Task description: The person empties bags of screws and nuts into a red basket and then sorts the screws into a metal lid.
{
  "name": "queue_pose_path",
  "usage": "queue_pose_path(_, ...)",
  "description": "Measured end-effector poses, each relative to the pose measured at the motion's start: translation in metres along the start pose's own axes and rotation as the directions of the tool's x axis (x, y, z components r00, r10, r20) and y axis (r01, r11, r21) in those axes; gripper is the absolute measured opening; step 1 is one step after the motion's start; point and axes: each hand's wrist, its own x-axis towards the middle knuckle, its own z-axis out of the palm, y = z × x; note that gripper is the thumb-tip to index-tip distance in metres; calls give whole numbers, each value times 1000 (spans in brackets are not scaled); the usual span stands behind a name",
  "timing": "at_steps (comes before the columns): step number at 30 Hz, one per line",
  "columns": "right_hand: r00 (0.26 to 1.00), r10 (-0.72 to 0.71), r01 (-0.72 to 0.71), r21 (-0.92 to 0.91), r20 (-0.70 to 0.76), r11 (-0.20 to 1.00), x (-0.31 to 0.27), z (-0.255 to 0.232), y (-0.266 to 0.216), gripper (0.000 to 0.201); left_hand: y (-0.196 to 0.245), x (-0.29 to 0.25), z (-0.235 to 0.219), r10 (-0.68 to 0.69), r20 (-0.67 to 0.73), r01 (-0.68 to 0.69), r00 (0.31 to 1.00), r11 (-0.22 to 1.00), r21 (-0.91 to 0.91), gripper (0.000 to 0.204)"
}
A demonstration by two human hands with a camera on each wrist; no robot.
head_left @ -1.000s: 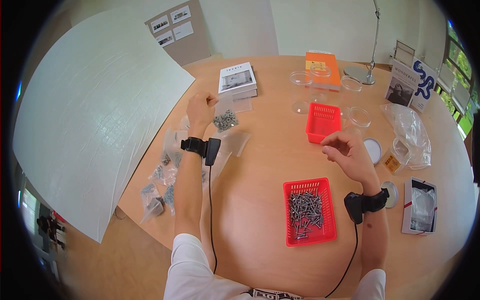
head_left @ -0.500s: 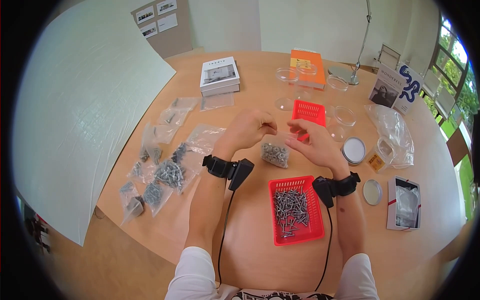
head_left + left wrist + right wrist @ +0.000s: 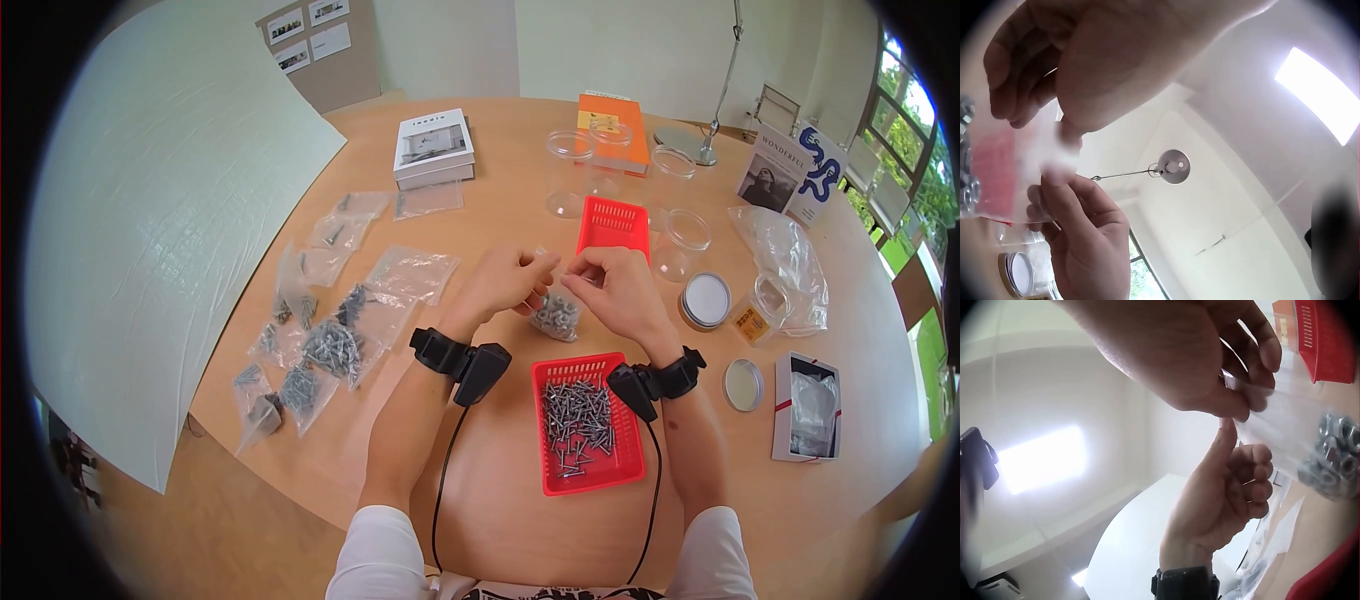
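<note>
A clear plastic zip bag [image 3: 556, 320] with several metal nuts [image 3: 1335, 453] in its bottom hangs between my two hands. My left hand [image 3: 508, 284] pinches the bag's top edge from one side. Opposite it, my right hand [image 3: 622, 292] pinches the same edge between thumb and fingers. The thumbs meet close together in the right wrist view. Just below the bag stands a red basket [image 3: 628, 462] holding many loose screws. Beyond my right hand is a smaller red basket [image 3: 614, 222].
More bags of hardware [image 3: 332, 348] lie at the left beside a large white panel [image 3: 180, 220]. Clear jars [image 3: 568, 172], a round lid [image 3: 708, 299] and a white box [image 3: 808, 410] stand right of centre and at the right. Books [image 3: 432, 150] lie at the back.
My left hand has brought the bag of nuts from the left bags to the middle, and my right hand has come across and taken hold of its top edge. The head view has shifted.
</note>
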Motion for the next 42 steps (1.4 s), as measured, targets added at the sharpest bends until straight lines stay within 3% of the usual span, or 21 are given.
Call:
queue_pose_path(2, 998, 19, -18, -13, 64, 1000, -1, 0, -3, 18, -13, 6, 3, -2, -1, 1, 1000, 986, -166, 39)
queue_pose_path(5, 994, 18, -19, 9, 108, 1000, -2, 1, -4, 18, -18, 4, 3, -40, 17, 43, 999, 969, -242, 34)
queue_pose_path(8, 990, -21, 19, 20, 137, 1000, -2, 1, -4, 19, -4, -11, -5, -131, 81, 144, 988, 973, -180, 29)
queue_pose_path(11, 985, -34, 32, 11, 169, 999, -4, 4, -4, 20, -9, -14, -6, -91, 143, 113, 986, 982, -153, 30)
queue_pose_path(17, 993, 16, -21, 45, 113, 999, -2, -2, -13, 27, -3, -17, -1, 23, 38, -18, 999, 993, -120, 29)
queue_pose_path(23, 995, 45, -53, 82, 93, 995, 3, -14, 3, 27, 8, -3, 13, 89, 88, -72, 992, 981, -180, 22)
queue_pose_path(26, 992, 75, -82, 64, 102, 995, 4, -15, 15, 28, 11, 3, 17, 71, 173, -37, 982, 981, -190, 20)
queue_pose_path(33, 983, 161, -159, -26, 85, 987, 4, -20, 13, 32, 4, 13, 20, 100, 190, -53, 977, 970, -236, 17)
queue_pose_path(42, 963, 209, -224, 68, 172, 972, 4, -19, 24, 31, -3, 17, 20, 99, 202, -46, 974, 967, -250, 23)
